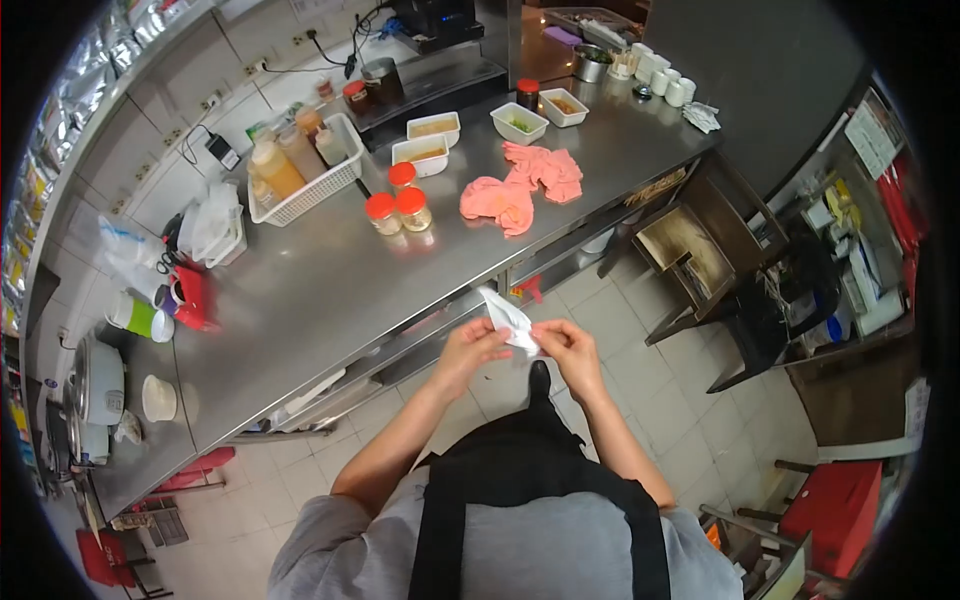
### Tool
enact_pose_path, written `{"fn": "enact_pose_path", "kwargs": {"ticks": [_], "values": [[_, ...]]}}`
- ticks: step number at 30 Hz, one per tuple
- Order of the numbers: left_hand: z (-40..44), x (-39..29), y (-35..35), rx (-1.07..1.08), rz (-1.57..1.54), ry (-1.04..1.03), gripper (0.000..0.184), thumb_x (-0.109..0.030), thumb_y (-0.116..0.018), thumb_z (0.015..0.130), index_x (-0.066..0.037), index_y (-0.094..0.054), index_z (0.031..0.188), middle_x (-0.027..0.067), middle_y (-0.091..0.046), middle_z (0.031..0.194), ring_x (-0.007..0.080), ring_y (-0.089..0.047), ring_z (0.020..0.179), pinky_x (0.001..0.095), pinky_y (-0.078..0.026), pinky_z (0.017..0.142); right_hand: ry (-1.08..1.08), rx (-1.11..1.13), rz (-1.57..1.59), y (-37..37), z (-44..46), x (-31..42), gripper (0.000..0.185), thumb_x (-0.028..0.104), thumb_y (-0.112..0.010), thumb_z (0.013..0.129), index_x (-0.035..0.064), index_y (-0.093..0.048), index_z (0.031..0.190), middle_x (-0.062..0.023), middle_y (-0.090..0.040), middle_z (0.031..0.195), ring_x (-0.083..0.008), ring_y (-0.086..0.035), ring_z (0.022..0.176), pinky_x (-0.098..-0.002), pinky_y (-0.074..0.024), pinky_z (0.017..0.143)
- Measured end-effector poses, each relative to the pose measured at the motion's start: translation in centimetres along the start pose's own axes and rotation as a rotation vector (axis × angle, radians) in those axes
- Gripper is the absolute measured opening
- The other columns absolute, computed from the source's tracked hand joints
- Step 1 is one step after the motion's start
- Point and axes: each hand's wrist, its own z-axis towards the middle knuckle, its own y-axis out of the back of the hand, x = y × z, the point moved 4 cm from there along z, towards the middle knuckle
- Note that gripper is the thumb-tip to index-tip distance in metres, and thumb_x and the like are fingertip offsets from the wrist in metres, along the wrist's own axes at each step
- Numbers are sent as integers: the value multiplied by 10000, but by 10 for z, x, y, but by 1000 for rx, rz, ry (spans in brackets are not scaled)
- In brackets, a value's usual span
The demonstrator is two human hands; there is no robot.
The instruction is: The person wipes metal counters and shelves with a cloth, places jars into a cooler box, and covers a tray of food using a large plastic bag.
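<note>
Between my two hands, in front of my apron, is a folded white napkin point(509, 314) that comes to a point at its upper left; whether it is paper or thin plastic is hard to make out. My left hand point(466, 354) pinches its lower left side between thumb and fingers. On the other side, my right hand point(571, 356) grips its lower right edge with thumb and forefinger. Both hands are over the floor, just off the front edge of the steel counter point(330, 300). Two pink cloths point(497, 204) lie crumpled on the counter beyond them.
Red-lidded jars point(411, 207), white tubs of food point(420, 155) and a white basket point(310, 180) of sauce bottles stand on the counter. A rice cooker point(100, 380) is at the far left. Wooden chairs point(690, 250) stand to the right, and a red chair point(830, 515) lower right.
</note>
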Motion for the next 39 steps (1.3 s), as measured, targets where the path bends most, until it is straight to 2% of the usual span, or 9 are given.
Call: {"fn": "enact_pose_path", "kwargs": {"ticks": [7, 10, 21, 24, 27, 29, 32, 36, 39], "values": [[84, -39, 18, -262, -107, -140, 222, -148, -540, 955, -30, -532, 1143, 67, -625, 1086, 145, -615, 971, 334, -503, 870, 94, 396, 66, -9, 129, 34, 273, 86, -702, 847, 23, -573, 1078, -38, -627, 1013, -108, -607, 911, -267, -516, 761], [101, -51, 25, -366, -192, -226, 217, -140, -536, 957, -33, -531, 1145, 66, -622, 1084, 144, -614, 970, 330, -512, 853, 323, 504, -251, -25, 167, 52, 335, 65, -719, 822, 36, -534, 1100, -34, -600, 1030, -120, -596, 969, -274, -516, 772], [89, -82, 65, -800, -46, -368, 310, 30, -620, 851, -2, -551, 1152, 34, -666, 980, 82, -609, 887, 235, -476, 802, 32, 952, -157, -81, 253, 42, 250, 123, -677, 869, 19, -681, 1097, -66, -656, 1087, -120, -614, 953, -276, -506, 812], [86, -68, 93, -822, -42, -354, 324, 26, -620, 842, 4, -548, 1157, 22, -661, 952, 79, -602, 853, 231, -473, 786, -189, 962, -66, -77, 265, 29, 234, 134, -673, 877, 18, -690, 1079, -62, -664, 1068, -114, -615, 952, -270, -504, 819], [80, -57, 136, -858, -92, -370, 325, 29, -625, 819, -3, -563, 1136, 8, -656, 893, 83, -601, 818, 226, -471, 765, -96, 767, -60, -58, 300, 38, 203, 146, -628, 915, 21, -631, 1076, -15, -649, 908, -75, -595, 829, -235, -494, 705], [76, -46, 168, -1006, 19, -268, 324, 30, -624, 800, -5, -573, 1118, 28, -646, 941, 115, -595, 891, 250, -466, 804, -141, 632, -188, -39, 318, 76, 147, 118, -589, 932, 50, -559, 1059, 40, -567, 733, -34, -517, 686, -206, -424, 593], [91, -73, 153, -1182, 371, -365, 347, 30, -612, 785, -6, -575, 1128, 58, -597, 1055, 159, -546, 1018, 285, -432, 883, 298, 478, -261, -14, 364, 110, 122, 88, -574, 929, 61, -555, 1046, 56, -510, 668, -18, -464, 650, -193, -378, 588], [133, -134, 63, -1347, 984, -600, 395, 30, -589, 774, -3, -570, 1167, 100, -509, 1236, 215, -455, 1201, 330, -368, 1002, 336, 622, -298, 13, 407, 137, 134, 67, -571, 921, 50, -542, 1050, 13, -566, 791, -39, -519, 710, -195, -408, 628], [235, -122, 19, -580, 44, -411, 347, 11, -595, 809, -13, -598, 1156, 87, -504, 1234, 190, -461, 1196, 325, -371, 1003, 363, 722, -138, 19, 423, 153, 115, 43, -572, 914, 45, -539, 1025, 19, -563, 829, -34, -510, 749, -189, -405, 658]]}}
